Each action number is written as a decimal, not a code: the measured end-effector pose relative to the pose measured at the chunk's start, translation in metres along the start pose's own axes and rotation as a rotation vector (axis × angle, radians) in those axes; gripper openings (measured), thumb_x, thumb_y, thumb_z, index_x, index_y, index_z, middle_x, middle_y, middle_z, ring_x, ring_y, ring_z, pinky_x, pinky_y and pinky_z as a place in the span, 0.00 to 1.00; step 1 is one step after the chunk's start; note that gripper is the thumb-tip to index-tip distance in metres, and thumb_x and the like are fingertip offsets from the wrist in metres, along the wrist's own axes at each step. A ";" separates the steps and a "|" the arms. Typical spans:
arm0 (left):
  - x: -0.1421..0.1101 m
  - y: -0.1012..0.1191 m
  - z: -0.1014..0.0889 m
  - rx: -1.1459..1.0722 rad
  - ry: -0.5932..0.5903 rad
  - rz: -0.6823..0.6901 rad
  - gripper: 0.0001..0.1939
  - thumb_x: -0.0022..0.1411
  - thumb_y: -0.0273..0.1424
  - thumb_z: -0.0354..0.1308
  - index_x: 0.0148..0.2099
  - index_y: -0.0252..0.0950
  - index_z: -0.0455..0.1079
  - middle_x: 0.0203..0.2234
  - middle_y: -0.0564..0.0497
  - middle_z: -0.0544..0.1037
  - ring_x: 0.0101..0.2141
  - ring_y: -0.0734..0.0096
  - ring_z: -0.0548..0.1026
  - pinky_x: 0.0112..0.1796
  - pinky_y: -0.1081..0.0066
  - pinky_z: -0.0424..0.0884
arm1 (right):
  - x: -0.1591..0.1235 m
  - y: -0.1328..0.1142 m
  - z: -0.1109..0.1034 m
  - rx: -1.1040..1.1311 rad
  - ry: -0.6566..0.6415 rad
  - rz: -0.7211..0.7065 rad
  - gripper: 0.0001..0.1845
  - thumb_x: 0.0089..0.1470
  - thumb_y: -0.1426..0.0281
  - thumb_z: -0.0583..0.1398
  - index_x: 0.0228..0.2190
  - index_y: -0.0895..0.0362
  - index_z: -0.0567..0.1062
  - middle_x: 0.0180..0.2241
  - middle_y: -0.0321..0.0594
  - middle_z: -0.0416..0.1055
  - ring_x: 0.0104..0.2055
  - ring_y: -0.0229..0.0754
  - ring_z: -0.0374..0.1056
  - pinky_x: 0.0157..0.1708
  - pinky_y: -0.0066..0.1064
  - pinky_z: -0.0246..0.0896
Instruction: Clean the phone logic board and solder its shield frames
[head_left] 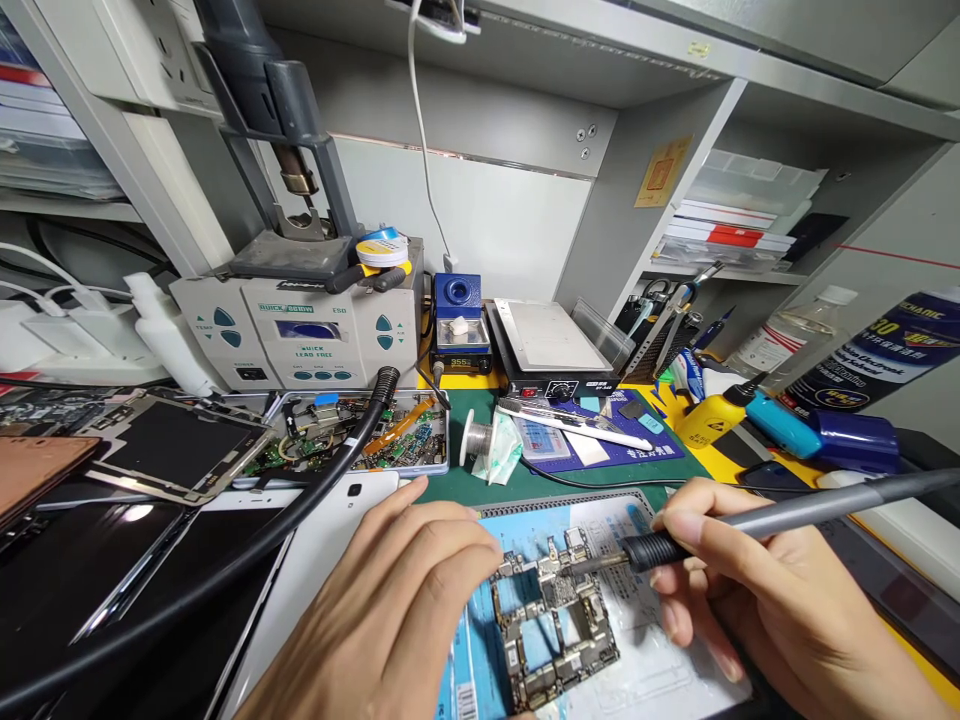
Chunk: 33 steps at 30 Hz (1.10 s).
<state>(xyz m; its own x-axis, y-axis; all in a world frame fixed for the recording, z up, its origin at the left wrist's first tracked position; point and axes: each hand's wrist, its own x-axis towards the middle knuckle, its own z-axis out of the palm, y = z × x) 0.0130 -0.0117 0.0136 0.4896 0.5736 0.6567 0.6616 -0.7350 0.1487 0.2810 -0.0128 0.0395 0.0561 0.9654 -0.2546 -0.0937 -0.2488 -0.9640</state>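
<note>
In my right hand (pixel 750 570) is a soldering iron (pixel 795 508) with a black ribbed grip, held like a pen. Its thin metal tip points left and meets the upper middle of a phone circuit board (pixel 559 590), as far as I can see. The board has several cut-out openings. My left hand (pixel 405 590) is closed at the board's left side, its fingertips at the upper left corner and part of the thumb showing by the lower edge. Beneath the board is a blue and white sheet-like surface (pixel 645 650). My left palm is hidden.
A grey hot-air station (pixel 300 335) stands behind, its black hose (pixel 300 510) crossing the left side. Phone screens (pixel 67 580) and a tray of circuit boards (pixel 442 455) lie left. A solder spool (pixel 476 440) sits mid-bench; a yellow bottle (pixel 709 415) and spray can (pixel 877 350) stand right.
</note>
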 end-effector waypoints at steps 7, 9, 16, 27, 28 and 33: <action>-0.003 -0.003 0.003 -0.041 0.012 -0.010 0.25 0.57 0.36 0.63 0.55 0.39 0.64 0.47 0.51 0.80 0.52 0.60 0.77 0.65 0.61 0.62 | 0.005 0.004 -0.007 0.079 -0.035 -0.002 0.22 0.50 0.54 0.73 0.24 0.56 0.73 0.16 0.40 0.77 0.12 0.36 0.68 0.08 0.18 0.58; -0.003 -0.004 0.004 -0.074 0.011 -0.025 0.25 0.56 0.35 0.64 0.55 0.40 0.65 0.48 0.53 0.80 0.52 0.65 0.77 0.66 0.65 0.59 | 0.007 0.002 -0.006 0.132 -0.021 0.005 0.21 0.48 0.55 0.74 0.24 0.56 0.74 0.16 0.39 0.77 0.12 0.35 0.68 0.08 0.17 0.59; -0.004 -0.008 0.007 -0.048 -0.004 -0.015 0.27 0.55 0.39 0.64 0.56 0.41 0.64 0.48 0.50 0.79 0.50 0.56 0.78 0.58 0.58 0.70 | 0.005 -0.010 0.005 0.169 0.040 0.074 0.22 0.47 0.57 0.75 0.22 0.57 0.71 0.15 0.38 0.77 0.10 0.30 0.63 0.08 0.15 0.57; -0.009 -0.008 0.005 -0.072 -0.076 -0.049 0.22 0.59 0.37 0.62 0.56 0.40 0.66 0.53 0.48 0.73 0.54 0.57 0.72 0.58 0.56 0.64 | 0.012 0.000 -0.009 0.168 -0.045 0.104 0.20 0.52 0.57 0.72 0.23 0.57 0.74 0.18 0.41 0.80 0.10 0.31 0.65 0.09 0.17 0.60; -0.008 -0.006 0.005 -0.075 -0.082 -0.065 0.21 0.60 0.36 0.61 0.56 0.40 0.66 0.53 0.48 0.72 0.55 0.58 0.71 0.60 0.57 0.62 | 0.012 -0.001 -0.008 0.167 -0.047 0.100 0.20 0.51 0.57 0.73 0.24 0.57 0.74 0.18 0.41 0.80 0.10 0.31 0.65 0.09 0.16 0.60; -0.005 0.001 0.002 -0.083 -0.098 -0.077 0.19 0.62 0.31 0.58 0.56 0.37 0.65 0.53 0.48 0.71 0.57 0.62 0.69 0.67 0.57 0.53 | 0.012 -0.002 -0.007 0.114 -0.069 0.093 0.19 0.55 0.57 0.71 0.25 0.58 0.75 0.21 0.40 0.80 0.11 0.30 0.64 0.09 0.16 0.59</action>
<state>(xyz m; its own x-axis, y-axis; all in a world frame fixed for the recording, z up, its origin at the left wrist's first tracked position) 0.0127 -0.0144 0.0088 0.4953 0.6587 0.5663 0.6519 -0.7127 0.2589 0.2891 -0.0015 0.0374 -0.0259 0.9425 -0.3331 -0.2074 -0.3310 -0.9206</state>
